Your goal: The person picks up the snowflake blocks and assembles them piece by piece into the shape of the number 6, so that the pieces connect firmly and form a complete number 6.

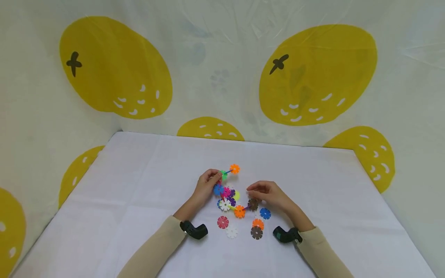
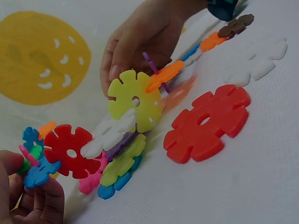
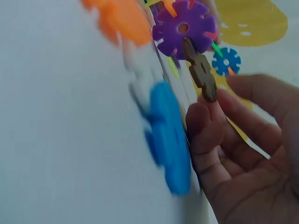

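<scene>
At the left, the white tabletop [image 1: 114, 216] spreads broadly from its slanting edge to the person's left arm, giving that elbow plenty of sideways room. The left hand [image 1: 208, 185], just left of lower centre in the head view, pinches the blue-and-green part of a chain of linked flower-shaped discs [image 1: 226, 192]. That chain bends through the lower centre, its orange tip reaching up and right past the fingers, its lower run ending at a brown disc [image 1: 253, 205]. Below lie a loose red disc [image 1: 223, 222], a white disc [image 1: 231, 232], an orange disc [image 1: 258, 223] just above a second brown disc [image 1: 256, 233], and a blue disc [image 1: 265, 213]. The right hand [image 1: 272, 194] curves its fingers by the chain's brown end; I can't tell whether they grip it. Beyond, tabletop runs wide to the right edge; the back edge, along a fruit-printed wall [image 1: 215, 96], sits well apart from both hands.
</scene>
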Motion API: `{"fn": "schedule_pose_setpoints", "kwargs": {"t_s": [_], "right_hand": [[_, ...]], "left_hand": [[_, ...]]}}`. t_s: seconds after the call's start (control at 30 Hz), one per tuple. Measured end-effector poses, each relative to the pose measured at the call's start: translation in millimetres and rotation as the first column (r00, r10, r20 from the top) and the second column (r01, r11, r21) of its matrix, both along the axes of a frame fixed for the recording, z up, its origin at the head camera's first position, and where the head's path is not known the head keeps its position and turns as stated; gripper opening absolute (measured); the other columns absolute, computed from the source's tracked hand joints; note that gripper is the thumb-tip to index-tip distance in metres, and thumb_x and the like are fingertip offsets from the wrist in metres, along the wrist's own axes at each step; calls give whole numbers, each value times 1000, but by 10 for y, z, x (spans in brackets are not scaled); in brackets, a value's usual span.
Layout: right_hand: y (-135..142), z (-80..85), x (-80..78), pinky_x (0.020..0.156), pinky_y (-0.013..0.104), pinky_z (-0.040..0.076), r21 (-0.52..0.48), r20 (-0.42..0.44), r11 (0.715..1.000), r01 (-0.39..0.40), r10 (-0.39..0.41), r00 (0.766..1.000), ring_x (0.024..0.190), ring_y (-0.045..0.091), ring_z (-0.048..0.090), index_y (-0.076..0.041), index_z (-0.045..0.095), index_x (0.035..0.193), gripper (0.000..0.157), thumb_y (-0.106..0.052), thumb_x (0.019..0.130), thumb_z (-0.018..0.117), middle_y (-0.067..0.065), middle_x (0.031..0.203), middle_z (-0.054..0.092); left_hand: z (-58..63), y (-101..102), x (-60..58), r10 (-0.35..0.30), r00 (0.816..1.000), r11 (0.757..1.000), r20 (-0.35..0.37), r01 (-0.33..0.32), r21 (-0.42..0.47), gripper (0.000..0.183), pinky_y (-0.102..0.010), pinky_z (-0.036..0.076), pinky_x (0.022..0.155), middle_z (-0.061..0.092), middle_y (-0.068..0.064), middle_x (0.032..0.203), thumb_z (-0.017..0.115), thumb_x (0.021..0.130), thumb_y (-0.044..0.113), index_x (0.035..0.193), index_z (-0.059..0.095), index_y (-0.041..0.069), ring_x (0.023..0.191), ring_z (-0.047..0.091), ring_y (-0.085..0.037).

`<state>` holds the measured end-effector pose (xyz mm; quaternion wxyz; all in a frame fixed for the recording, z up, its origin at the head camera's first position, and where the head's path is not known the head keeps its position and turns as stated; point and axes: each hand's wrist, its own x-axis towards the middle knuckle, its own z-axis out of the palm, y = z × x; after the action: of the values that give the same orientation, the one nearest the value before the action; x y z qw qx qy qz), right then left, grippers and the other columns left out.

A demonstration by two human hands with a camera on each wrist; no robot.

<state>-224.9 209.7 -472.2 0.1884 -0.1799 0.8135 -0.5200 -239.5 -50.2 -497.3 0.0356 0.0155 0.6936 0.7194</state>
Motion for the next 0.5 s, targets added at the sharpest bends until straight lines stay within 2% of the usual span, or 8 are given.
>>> {"fn": "schedule_pose_setpoints", "kwargs": {"t_s": [0.1, 0.23, 0.37, 0.5], "right_hand": [[57, -7, -6, 73, 22, 52, 26, 1, 996, -85, 85, 996, 83, 18, 62, -1, 68, 111, 26, -19, 93, 68, 12, 101, 70], [98, -23, -14, 76, 22, 53, 7, -10, 985, -172, 172, 985, 84, 18, 64, 1, 67, 110, 22, -11, 93, 67, 15, 101, 69], [94, -22, -17, 74, 22, 53, -2, -32, 989, -148, 148, 988, 84, 17, 63, 0, 67, 112, 22, -13, 95, 64, 15, 105, 69], [70, -18, -16, 77, 20, 52, -17, -59, 996, -92, 91, 994, 89, 17, 64, 1, 66, 115, 24, -14, 96, 62, 17, 108, 68]], "left_hand": [[10, -5, 3, 14, 1000, 1000, -11, -13, 18, 26, -19, 42, 67, 57, 3, 81, 56, 99, 18, 109, 58, -7, 75, 51, -9], [16, -2, 9, 10, 1000, 1000, -3, -10, 24, 25, -20, 42, 68, 56, 2, 81, 56, 98, 16, 108, 59, -7, 76, 51, -10], [20, -3, 15, -13, 1000, 1000, 11, 13, 11, 24, -20, 42, 68, 56, 2, 81, 56, 97, 17, 106, 61, -5, 77, 50, -11], [33, -13, 26, -47, 998, 999, 43, 46, 20, 25, -20, 40, 60, 55, 3, 75, 56, 98, 20, 106, 61, -3, 68, 48, -11]]}}
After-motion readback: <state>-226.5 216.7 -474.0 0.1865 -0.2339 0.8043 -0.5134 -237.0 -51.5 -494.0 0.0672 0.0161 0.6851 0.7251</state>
